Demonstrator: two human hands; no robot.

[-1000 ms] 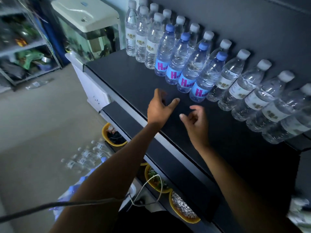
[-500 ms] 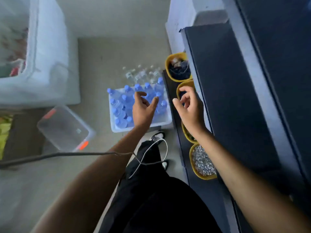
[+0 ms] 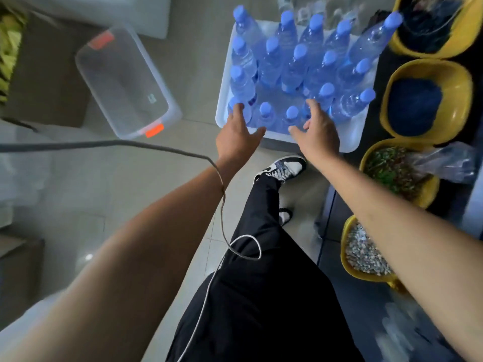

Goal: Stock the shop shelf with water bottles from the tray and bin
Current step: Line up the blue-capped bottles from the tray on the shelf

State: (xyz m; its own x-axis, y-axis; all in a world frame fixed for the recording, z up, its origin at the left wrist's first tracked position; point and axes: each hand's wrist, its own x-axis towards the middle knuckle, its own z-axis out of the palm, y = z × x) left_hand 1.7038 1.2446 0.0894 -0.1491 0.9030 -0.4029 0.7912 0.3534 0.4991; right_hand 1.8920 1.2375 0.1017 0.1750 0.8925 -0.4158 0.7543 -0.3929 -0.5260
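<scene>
Through the head camera I look straight down on the white tray (image 3: 350, 138), which sits on the floor and holds the water bottles (image 3: 295, 71); I count sixteen blue caps in it, five in the far row, five in the next, three in the third and three in the near row, all upright or leaning a little; my right hand may hide one more. Beyond the tray's far edge there are a few clear bottles (image 3: 311, 6), too blurred to count.

My left hand (image 3: 236, 137) reaches over the tray's near left corner, fingers straight and spread, thumb out to the side, grasping nothing; its fingertips lie over the cap of the corner bottle (image 3: 232, 105), and I cannot tell whether they touch it. My right hand (image 3: 318, 134) is over the tray's near edge towards its right side, likewise spread and released, with one fingertip up beside a cap in the third row.

Left of the tray, well apart, lies one clear bin (image 3: 122, 82) with two orange latches. Right of the tray stand four yellow bowls (image 3: 457, 82) in a line, each with different contents. Just below the tray's near edge is one sneaker (image 3: 283, 167); one cable (image 3: 222, 205) crosses my left wrist.
</scene>
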